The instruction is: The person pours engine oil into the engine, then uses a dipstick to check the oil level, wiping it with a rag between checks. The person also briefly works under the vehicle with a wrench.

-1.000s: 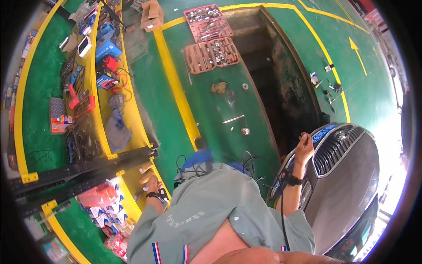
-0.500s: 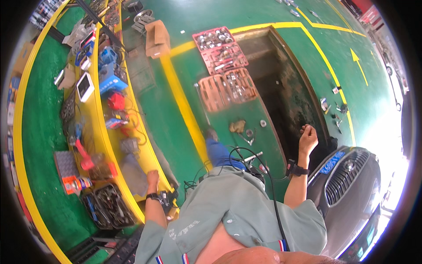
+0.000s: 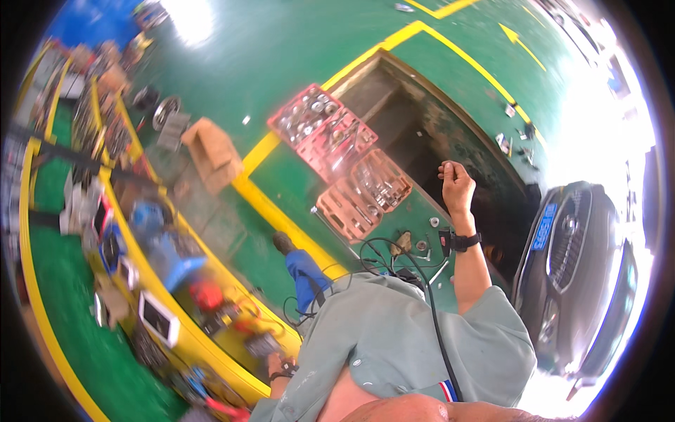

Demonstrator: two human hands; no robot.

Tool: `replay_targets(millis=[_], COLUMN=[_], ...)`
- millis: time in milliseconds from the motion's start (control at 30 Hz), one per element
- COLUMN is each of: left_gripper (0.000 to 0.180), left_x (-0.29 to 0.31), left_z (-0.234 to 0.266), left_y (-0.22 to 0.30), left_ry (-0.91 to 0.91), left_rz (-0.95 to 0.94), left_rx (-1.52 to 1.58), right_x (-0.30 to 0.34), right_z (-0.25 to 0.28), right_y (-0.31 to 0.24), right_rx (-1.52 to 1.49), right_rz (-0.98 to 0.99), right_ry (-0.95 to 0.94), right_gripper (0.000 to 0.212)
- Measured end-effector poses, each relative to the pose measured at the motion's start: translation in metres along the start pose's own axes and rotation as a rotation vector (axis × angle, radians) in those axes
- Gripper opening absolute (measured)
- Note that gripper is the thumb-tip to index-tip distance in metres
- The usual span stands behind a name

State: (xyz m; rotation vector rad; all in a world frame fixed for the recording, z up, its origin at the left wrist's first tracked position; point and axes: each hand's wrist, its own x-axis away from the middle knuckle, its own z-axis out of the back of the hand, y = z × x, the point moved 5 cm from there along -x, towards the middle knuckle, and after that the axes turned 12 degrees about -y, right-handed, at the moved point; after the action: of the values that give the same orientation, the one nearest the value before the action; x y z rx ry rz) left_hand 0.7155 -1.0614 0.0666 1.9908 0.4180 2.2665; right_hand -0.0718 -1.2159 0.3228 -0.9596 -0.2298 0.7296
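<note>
My right hand (image 3: 457, 184) is raised in front of the dark floor pit, its fingers curled together with nothing visible in them. A black band with a small device (image 3: 460, 241) is round that wrist. Low on the left, my left hand (image 3: 275, 362) is beside the yellow bench (image 3: 242, 373), close to a small grey box-like thing (image 3: 263, 344). Its fingers are small and blurred, so their hold cannot be made out. Nearest my right hand on the floor lie an open orange-brown socket set case (image 3: 344, 207) and an open red tool case (image 3: 302, 126).
A pit (image 3: 422, 133) with a raised edge runs through the green floor. At the right stands a dark car (image 3: 569, 274). An open cardboard box (image 3: 211, 158) sits near the bench, which bears a white-framed tablet-like thing (image 3: 159, 318) and a red tool (image 3: 206, 295). Black cables (image 3: 432, 302) hang before my body.
The view has swung left, and my body has turned toward the bench. My left hand has come beside the grey box-like thing. My right hand stays raised with curled fingers.
</note>
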Motion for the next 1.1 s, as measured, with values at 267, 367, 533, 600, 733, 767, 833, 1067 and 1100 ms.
replay_targets(millis=[267,367,533,600,733,767,833,1067,1100], left_gripper=[0.021,0.019,0.024,0.025,0.028,0.028,0.029,0.034,0.035], left_x=[-0.169,-0.199,-0.253,-0.274,-0.274,-0.275,-0.267,-0.29,-0.297], left_z=[-0.047,-0.114,-0.243,-0.28,-0.346,-0.363,-0.403,-0.507,-0.523], left_y=[0.489,0.675,0.896,0.931,0.991,1.006,1.027,1.16,1.184], left_ry=[-0.024,-0.045,-0.471,-0.288,-0.34,-0.347,-0.369,-0.414,-0.419], left_rz=[-0.171,-0.322,-0.445,-0.45,-0.379,-0.365,-0.34,-0.294,-0.289], left_rx=[-0.391,-0.611,-0.742,-0.978,-1.132,-1.161,-1.201,-1.324,-1.349], right_x=[-0.001,-0.021,-0.062,-0.077,-0.123,-0.138,-0.171,-0.285,-0.295], right_z=[-0.085,-0.096,-0.146,-0.164,-0.218,-0.227,-0.233,-0.283,-0.297], right_y=[-0.024,-0.073,-0.089,-0.09,-0.105,-0.114,-0.137,-0.191,-0.197], right_rx=[0.164,0.244,0.152,0.179,0.144,0.163,0.114,0.156,0.183], right_rz=[-0.278,-0.382,-0.506,-0.595,-0.667,-0.679,-0.608,-0.634,-0.648], right_ry=[0.316,0.4,0.614,0.655,0.714,0.718,0.792,0.931,0.959], right_gripper=[0.022,0.023,0.023,0.024,0.027,0.027,0.028,0.026,0.025])
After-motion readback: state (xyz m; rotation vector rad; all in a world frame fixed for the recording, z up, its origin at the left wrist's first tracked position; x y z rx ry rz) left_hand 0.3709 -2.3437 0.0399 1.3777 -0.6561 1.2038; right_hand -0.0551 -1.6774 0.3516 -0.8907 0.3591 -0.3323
